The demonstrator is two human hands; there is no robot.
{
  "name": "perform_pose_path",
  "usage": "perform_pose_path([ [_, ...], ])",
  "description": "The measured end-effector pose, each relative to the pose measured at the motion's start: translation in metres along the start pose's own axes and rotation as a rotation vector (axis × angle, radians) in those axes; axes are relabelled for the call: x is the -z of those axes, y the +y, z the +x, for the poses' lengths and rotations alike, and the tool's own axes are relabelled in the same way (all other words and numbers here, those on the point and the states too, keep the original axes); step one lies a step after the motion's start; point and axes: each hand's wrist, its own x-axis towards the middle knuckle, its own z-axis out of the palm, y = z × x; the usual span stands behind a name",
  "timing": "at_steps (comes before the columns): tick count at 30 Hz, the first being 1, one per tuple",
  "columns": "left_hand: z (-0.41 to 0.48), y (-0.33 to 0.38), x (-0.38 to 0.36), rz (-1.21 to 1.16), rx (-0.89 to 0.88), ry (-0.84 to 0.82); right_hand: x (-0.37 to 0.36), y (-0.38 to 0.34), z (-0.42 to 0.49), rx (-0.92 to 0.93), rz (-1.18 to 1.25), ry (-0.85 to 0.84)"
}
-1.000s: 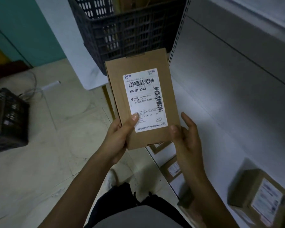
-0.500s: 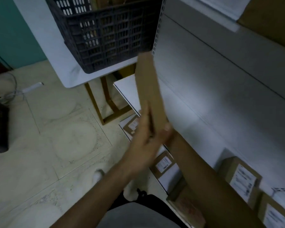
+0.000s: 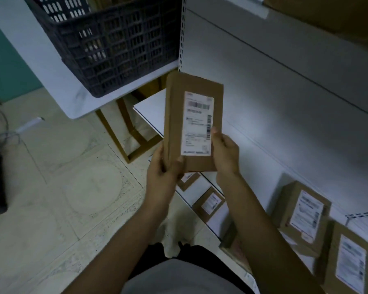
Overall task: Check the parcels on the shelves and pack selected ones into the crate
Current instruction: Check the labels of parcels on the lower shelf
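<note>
Parcel of flat brown cardboard (image 3: 192, 124) with white printed label, held upright in both hands, label facing the camera, print blurred. Left hand (image 3: 164, 168) grips its lower left edge, fingers curled round it, thumb on the front by the label's bottom corner. Right hand (image 3: 224, 153) grips the lower right edge, thumb pressed on the label's side. Dark grey plastic lattice crate (image 3: 115, 45) sits above and left of the hands on a white desk (image 3: 57, 81), apart from the parcel. White metal shelf (image 3: 259, 162) runs right of the right hand. Brown cardboard box with white label (image 3: 302, 217) stands on it below and right of that hand, second labelled box (image 3: 348, 259) just beside it. Smaller labelled brown parcels (image 3: 208, 204) lie lower down, just beneath both hands.
</note>
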Motion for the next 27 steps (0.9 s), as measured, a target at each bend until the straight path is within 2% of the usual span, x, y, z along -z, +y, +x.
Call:
perform_pose_path([
  [4,0.025,-0.011,0.017,-0.473,0.414,0.099,0.02,-0.026,-0.035,0.243,-0.126,-0.18],
  [6,0.024,-0.021,0.013,-0.589,0.565,0.043,0.014,-0.027,-0.055,0.312,-0.297,-0.193],
  [8,0.017,-0.028,0.004,-0.608,0.607,-0.086,0.004,-0.025,-0.073,0.404,-0.507,-0.157],
  [10,0.01,-0.031,-0.008,-0.724,0.585,-0.22,0.001,-0.026,-0.087,0.485,-0.657,-0.116],
  [12,0.008,-0.037,-0.011,-0.676,0.593,-0.29,0.003,-0.021,-0.088,0.5,-0.69,-0.083],
  [16,0.03,-0.059,0.003,-0.364,0.626,-0.223,0.028,0.009,-0.07,0.333,-0.446,0.037],
  [21,0.049,-0.072,0.007,0.136,0.506,-0.317,0.062,0.077,-0.05,-0.168,0.015,0.23],
  [24,0.06,-0.082,-0.002,0.261,0.526,-0.406,0.064,0.115,-0.045,-0.379,0.191,0.336],
  [27,0.069,-0.093,-0.012,0.301,0.614,-0.468,0.059,0.136,-0.043,-0.456,0.486,0.42],
])
